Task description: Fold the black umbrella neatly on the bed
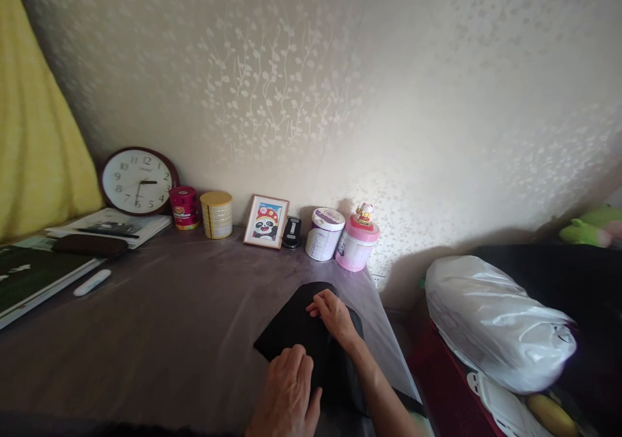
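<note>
A black, soft, bag-like item [290, 320] lies near the table's front right edge, with what looks like a strap running off to the lower right. Over its near left edge is my left hand [290, 385], fingers curled down against the black material and thumb out to the right. My right hand [334, 317] reaches in from the right and rests on top of the item, fingers bent and pinched together near its upper part. What exactly lies under the fingertips is hidden.
Along the wall stand a clock [138, 181], a pink can [184, 209], a yellow-lidded can [216, 217], a framed panda picture [265, 223], a black device [291, 232] and two tubs [324, 235]. Books [43, 275] lie left. A white plastic bag [495, 324] sits beyond the table's right edge.
</note>
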A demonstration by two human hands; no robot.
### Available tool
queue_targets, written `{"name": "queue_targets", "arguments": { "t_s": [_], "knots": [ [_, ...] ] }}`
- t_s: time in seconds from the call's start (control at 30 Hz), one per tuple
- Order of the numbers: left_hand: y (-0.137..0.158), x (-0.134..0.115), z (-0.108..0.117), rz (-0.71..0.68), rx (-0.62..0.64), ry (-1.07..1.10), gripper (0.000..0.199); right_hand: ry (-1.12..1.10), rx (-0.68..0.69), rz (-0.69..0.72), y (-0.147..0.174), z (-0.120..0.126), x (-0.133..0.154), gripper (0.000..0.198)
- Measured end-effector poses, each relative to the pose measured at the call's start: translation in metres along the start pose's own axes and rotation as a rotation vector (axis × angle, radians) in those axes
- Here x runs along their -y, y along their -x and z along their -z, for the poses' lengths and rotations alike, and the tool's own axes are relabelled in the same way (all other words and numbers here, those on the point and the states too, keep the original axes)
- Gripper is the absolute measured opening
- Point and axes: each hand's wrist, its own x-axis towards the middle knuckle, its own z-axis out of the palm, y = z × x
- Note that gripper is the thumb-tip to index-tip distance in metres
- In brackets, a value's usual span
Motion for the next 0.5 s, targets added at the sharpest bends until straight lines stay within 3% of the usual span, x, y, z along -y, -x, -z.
{"name": "queue_targets", "arguments": {
  "t_s": [0.1, 0.2, 0.37, 0.5],
  "knots": [
    [-0.005, 0.001, -0.015, -0.154, 0.027, 0.027, 0.061, 0.049, 0.016, 0.111, 0.011, 0.000, 0.005, 0.021],
    [-0.005, 0.003, -0.034, -0.082, 0.110, 0.057, 0.086, 0.125, 0.049, 0.275, 0.025, 0.000, 0.006, 0.024],
    [0.000, 0.002, -0.048, 0.011, 0.151, 0.061, 0.086, 0.287, 0.046, 0.503, 0.037, 0.004, -0.007, 0.024],
    [0.002, 0.002, -0.056, 0.002, 0.115, 0.050, 0.083, 0.337, 0.033, 0.535, 0.018, 0.005, -0.026, 0.025]
  ]
}}
